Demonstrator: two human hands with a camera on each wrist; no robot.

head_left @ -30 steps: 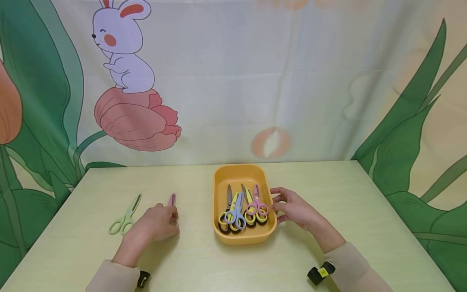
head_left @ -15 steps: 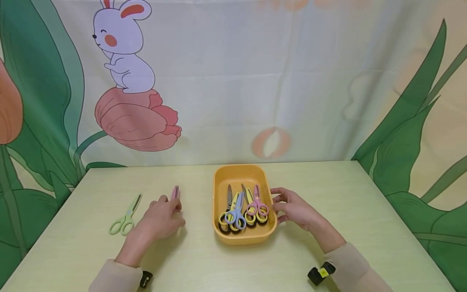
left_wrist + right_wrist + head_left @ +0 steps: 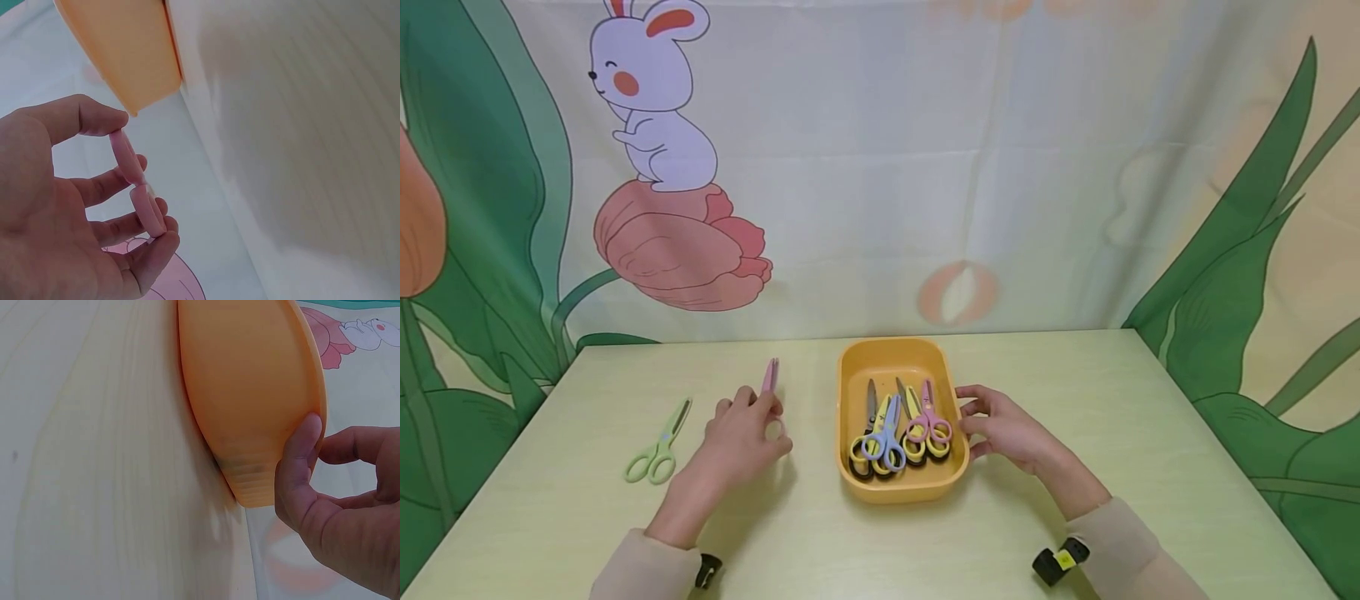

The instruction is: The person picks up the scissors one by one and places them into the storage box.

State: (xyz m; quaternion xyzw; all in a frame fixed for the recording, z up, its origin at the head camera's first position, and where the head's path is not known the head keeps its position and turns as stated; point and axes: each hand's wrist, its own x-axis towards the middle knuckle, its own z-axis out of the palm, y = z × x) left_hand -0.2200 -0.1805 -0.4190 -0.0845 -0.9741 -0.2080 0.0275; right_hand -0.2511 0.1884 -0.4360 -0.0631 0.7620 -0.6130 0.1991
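My left hand (image 3: 736, 440) holds pink scissors (image 3: 771, 377) above the table, left of the yellow bin (image 3: 897, 493). In the left wrist view, the thumb and fingers pinch the pink handle loops (image 3: 147, 212) at their edges. The blades point away from me. My right hand (image 3: 1009, 433) grips the right side of the bin, its thumb (image 3: 299, 453) against the outer wall near the rim. Inside the bin lie several scissors, among them blue scissors (image 3: 891, 433), pink-handled scissors (image 3: 929, 417) and black-and-yellow ones (image 3: 857, 458).
Light green scissors (image 3: 658, 446) lie on the table (image 3: 880, 550) to the left of my left hand. A printed curtain (image 3: 850, 183) hangs behind the table's far edge. Black devices (image 3: 1060, 561) are strapped at both wrists.
My left hand has moved forward and a little right, and the pink scissors have moved with it, with more of them now in sight. The right hand and the bin have stayed still.
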